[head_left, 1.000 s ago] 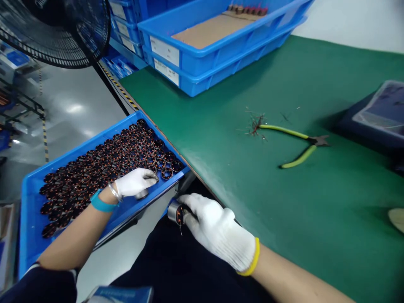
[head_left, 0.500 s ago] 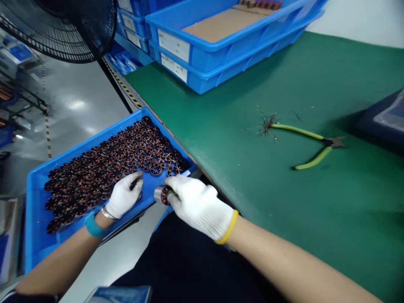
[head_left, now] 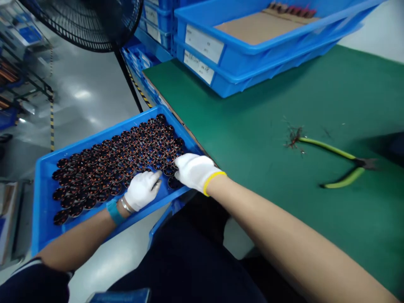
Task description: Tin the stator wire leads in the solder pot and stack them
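A blue tray holds rows of round dark parts with copper-coloured windings. My left hand, in a white glove, is over the tray's near side beside the rows, fingers curled together; what they hold, if anything, is hidden. At the tray's right end my right hand, in a white glove with a yellow cuff, has its fingertips at a round part standing in the tray. Another round part stands just below those fingertips.
Green-handled cutters lie on the green table, near a small heap of wire scraps. Stacked blue bins stand at the table's back. A black fan rises behind the tray at the upper left.
My right hand has moved from the tray's near edge, where it held a round part, to the parts inside the tray. My left hand has shifted right along the rows. The view has shifted.
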{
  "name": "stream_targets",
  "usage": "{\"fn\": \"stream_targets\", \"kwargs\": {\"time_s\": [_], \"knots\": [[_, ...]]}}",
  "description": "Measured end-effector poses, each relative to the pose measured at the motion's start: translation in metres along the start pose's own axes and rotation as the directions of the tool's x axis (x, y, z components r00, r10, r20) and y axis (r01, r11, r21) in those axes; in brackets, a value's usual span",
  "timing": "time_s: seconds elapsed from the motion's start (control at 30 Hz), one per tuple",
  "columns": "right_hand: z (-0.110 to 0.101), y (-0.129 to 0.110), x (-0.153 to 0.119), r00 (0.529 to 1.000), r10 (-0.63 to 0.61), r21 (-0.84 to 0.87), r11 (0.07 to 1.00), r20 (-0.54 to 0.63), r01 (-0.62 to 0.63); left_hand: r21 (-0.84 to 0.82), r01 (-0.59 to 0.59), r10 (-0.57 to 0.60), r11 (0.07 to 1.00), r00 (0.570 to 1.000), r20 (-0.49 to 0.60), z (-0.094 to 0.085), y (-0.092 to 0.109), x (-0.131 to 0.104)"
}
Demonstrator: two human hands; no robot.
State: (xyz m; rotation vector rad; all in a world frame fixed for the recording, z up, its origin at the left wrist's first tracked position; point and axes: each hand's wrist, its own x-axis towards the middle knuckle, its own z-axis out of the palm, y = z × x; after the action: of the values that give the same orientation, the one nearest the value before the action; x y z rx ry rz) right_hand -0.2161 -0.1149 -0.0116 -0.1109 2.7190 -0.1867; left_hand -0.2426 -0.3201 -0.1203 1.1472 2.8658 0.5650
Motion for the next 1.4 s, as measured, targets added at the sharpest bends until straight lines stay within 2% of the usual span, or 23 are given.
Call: {"fn": "stream_targets", "kwargs": {"time_s": [0.07,0.13,0.23,0.27,0.3,0.33,0.37,0.4,0.43,0.47,0.53,0.63,0.7,0.77,0.83,0.9,1.03,1.1,1.23,1.3,1.4], "knots": [[0.000,0.011,-0.008,0.995,0.088,0.094,0.992,-0.052,-0.082,0.003,-0.027,0.027,1.000,0.999,0.022,0.005,0.001,0.010],[0.003,0.018,-0.019,0.980,0.161,0.257,0.958,-0.119,-0.126,0.007,-0.034,0.034,0.999,0.999,0.006,0.000,0.000,0.017],[0.012,0.022,-0.036,0.963,0.205,0.485,0.869,-0.174,-0.097,0.020,0.032,-0.031,0.999,0.998,-0.062,-0.028,-0.006,0.009],[0.015,0.023,-0.041,0.965,0.204,0.556,0.827,-0.167,-0.078,0.021,0.108,-0.107,0.994,0.992,-0.066,-0.039,-0.009,0.002],[0.017,0.023,-0.045,0.969,0.194,0.629,0.775,-0.155,-0.055,0.025,0.207,-0.207,0.978,0.978,-0.007,-0.050,-0.012,-0.007],[0.020,0.022,-0.049,0.974,0.179,0.699,0.715,-0.140,-0.031,0.037,0.293,-0.296,0.955,0.946,0.131,-0.059,-0.014,-0.018],[0.022,0.021,-0.051,0.979,0.162,0.759,0.651,-0.124,-0.011,0.020,0.351,-0.341,0.936,0.895,0.288,-0.066,-0.015,-0.028],[0.024,0.019,-0.051,0.982,0.149,0.804,0.595,-0.112,0.001,-0.027,0.382,-0.338,0.924,0.845,0.414,-0.069,-0.014,-0.037],[0.026,0.016,-0.050,0.984,0.144,0.830,0.558,-0.107,0.008,-0.086,0.398,-0.311,0.913,0.818,0.483,-0.070,-0.013,-0.045],[0.028,0.011,-0.047,0.983,0.142,0.839,0.545,-0.113,0.018,-0.144,0.401,-0.284,0.905,0.820,0.498,-0.068,-0.011,-0.051],[0.032,-0.002,-0.038,0.981,0.111,0.814,0.578,-0.159,0.066,-0.207,0.400,-0.282,0.893,0.855,0.435,-0.060,-0.007,-0.055],[0.037,-0.032,-0.018,0.960,-0.043,0.665,0.713,-0.275,0.223,-0.286,0.394,-0.269,0.873,0.880,0.390,-0.051,-0.005,-0.053],[0.041,-0.053,-0.006,0.929,-0.200,0.481,0.810,-0.313,0.336,-0.333,0.418,-0.297,0.845,0.886,0.358,-0.051,-0.007,-0.054],[0.047,-0.069,0.004,0.887,-0.342,0.280,0.859,-0.309,0.429,-0.339,0.497,-0.414,0.799,0.863,0.290,-0.052,-0.008,-0.059],[0.053,-0.076,0.011,0.852,-0.425,0.151,0.862,-0.307,0.484,-0.344,0.588,-0.552,0.732,0.808,0.207,-0.053,-0.008,-0.064],[0.058,-0.075,0.013,0.837,-0.433,0.117,0.862,-0.334,0.492,-0.390,0.628,-0.623,0.673,0.766,0.158,-0.050,-0.007,-0.066],[0.060,-0.062,0.007,0.827,-0.392,0.132,0.869,-0.403,0.476,-0.538,0.587,-0.583,0.605,0.787,0.204,-0.045,-0.009,-0.059],[0.057,-0.062,0.004,0.819,-0.413,0.112,0.864,-0.398,0.491,-0.576,0.592,-0.592,0.564,0.776,0.218,-0.047,-0.013,-0.057],[0.050,-0.090,0.013,0.799,-0.540,0.069,0.816,-0.264,0.574,-0.582,0.642,-0.680,0.499,0.707,0.196,-0.059,-0.024,-0.068],[0.052,-0.106,0.025,0.779,-0.597,0.077,0.782,-0.194,0.618,-0.559,0.667,-0.688,0.493,0.692,0.218,-0.066,-0.027,-0.078],[0.058,-0.115,0.041,0.762,-0.614,0.121,0.757,-0.206,0.643,-0.495,0.710,-0.665,0.501,0.681,0.305,-0.073,-0.028,-0.094]]}}
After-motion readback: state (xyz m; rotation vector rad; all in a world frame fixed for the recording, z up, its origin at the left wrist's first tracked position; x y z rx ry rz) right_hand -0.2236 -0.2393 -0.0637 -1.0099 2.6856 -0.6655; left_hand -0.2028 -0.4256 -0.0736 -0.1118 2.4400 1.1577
